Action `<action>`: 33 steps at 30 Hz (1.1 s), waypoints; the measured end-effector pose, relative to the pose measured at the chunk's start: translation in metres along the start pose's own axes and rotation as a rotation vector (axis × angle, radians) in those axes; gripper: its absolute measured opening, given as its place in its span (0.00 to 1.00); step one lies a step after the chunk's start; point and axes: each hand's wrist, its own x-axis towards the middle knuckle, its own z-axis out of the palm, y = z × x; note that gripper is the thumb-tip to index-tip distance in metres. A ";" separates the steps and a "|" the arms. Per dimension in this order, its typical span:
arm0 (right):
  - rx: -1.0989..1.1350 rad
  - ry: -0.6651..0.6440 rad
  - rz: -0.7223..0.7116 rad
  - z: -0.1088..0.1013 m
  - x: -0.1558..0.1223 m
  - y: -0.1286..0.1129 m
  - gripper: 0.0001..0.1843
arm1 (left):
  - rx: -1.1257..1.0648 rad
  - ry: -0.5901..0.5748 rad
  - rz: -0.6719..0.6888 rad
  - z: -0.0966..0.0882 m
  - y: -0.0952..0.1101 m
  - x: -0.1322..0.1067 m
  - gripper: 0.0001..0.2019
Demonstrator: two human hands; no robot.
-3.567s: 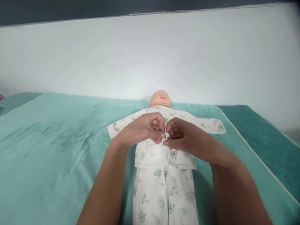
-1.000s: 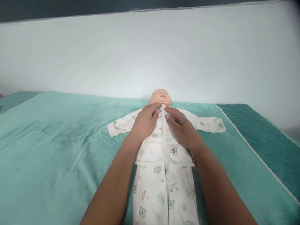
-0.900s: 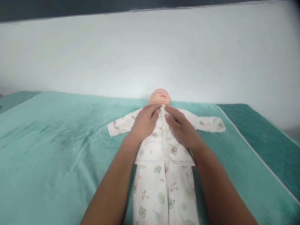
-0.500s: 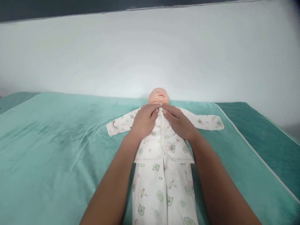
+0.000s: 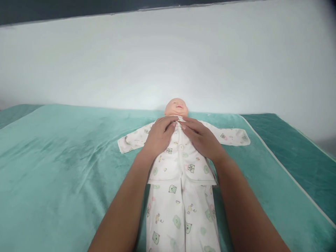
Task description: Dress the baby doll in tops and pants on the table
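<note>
- The left hand (image 5: 160,134) is resting palm-down on the chest of a white printed jacket (image 5: 175,162), just left of the frame's centre line; its fingers are lying flat and side by side, with the thumb standing a little away from them.
- The right hand (image 5: 203,138) is mirroring it just right of the centre line, its fingers also stretching out flat over the cloth, the thumb slightly apart from the forefinger.
- The fingertips of both hands are pointing inward and almost meeting at the collar, leaving a narrow strip of the front seam showing between them.
- Below that gap, near mid-frame, a small round button (image 5: 181,147) is sitting on the seam.
- The jacket is lying face up in the middle of the frame, one sleeve (image 5: 133,140) spreading to the left and the other sleeve (image 5: 235,137) to the right.
- A doll's head (image 5: 176,107) is showing directly above the collar; how far a body is filling the clothes, I can't tell.
- Matching trousers (image 5: 168,217) are running from under the jacket's hem down to the bottom edge.
- A pale teal blanket (image 5: 65,157) is lying beneath everything, with a darker teal cloth (image 5: 296,150) bordering it at the right.
- A whitish wall (image 5: 168,59) is rising behind, a dark band (image 5: 78,8) crossing its top.
</note>
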 end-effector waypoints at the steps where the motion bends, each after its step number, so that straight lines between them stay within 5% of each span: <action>1: 0.011 0.003 0.004 0.000 0.000 0.000 0.18 | 0.001 0.000 -0.010 0.000 0.000 0.000 0.18; 9: 0.120 0.160 0.075 0.009 -0.001 0.002 0.16 | 0.002 -0.007 -0.010 0.000 0.000 0.000 0.19; 20: 0.089 0.095 0.060 0.007 0.001 0.007 0.17 | 0.017 -0.006 0.008 0.000 0.000 0.000 0.19; 33: 0.139 0.162 0.142 0.008 -0.002 0.000 0.18 | 0.041 0.013 0.017 0.001 0.000 0.000 0.19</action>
